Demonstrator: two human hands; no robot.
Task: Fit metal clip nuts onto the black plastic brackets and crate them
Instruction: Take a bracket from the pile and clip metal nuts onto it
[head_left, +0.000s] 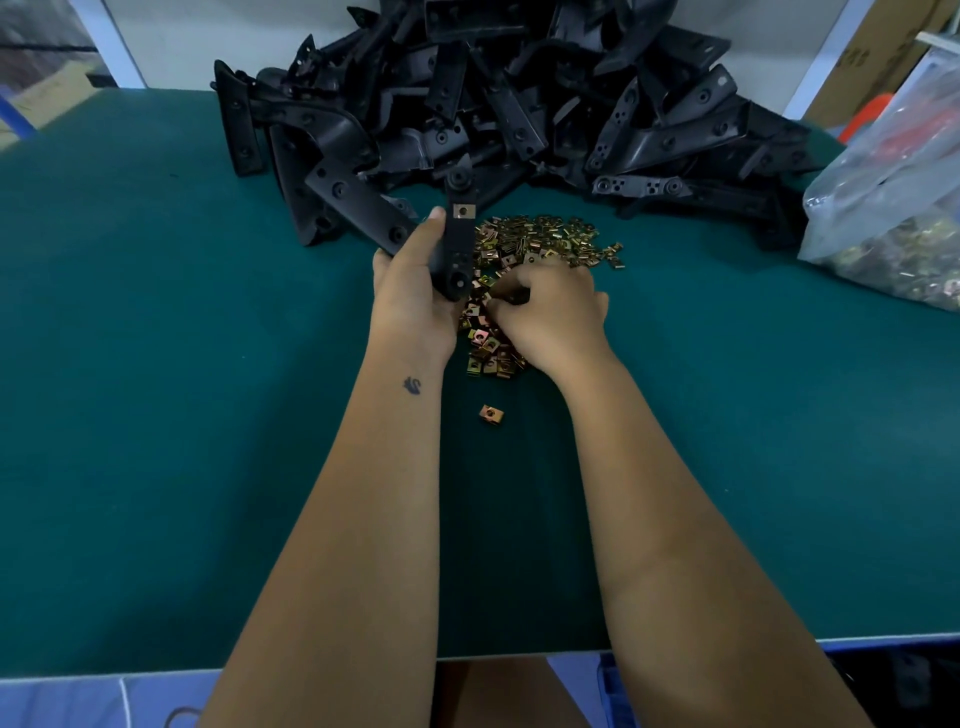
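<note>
1. We count one black bracket (458, 244) in hand, carrying one fitted clip nut (463, 211).
2. We count one bracket heap (519, 93), too tangled to number.
3. One clip-nut pile (540, 241); one stray nut (491, 413); one plastic bag (893, 208).

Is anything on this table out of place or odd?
Only one thing: a single clip nut lies alone on the green mat, apart from the clip nut pile and nearer the person. Nothing looks damaged.
</note>
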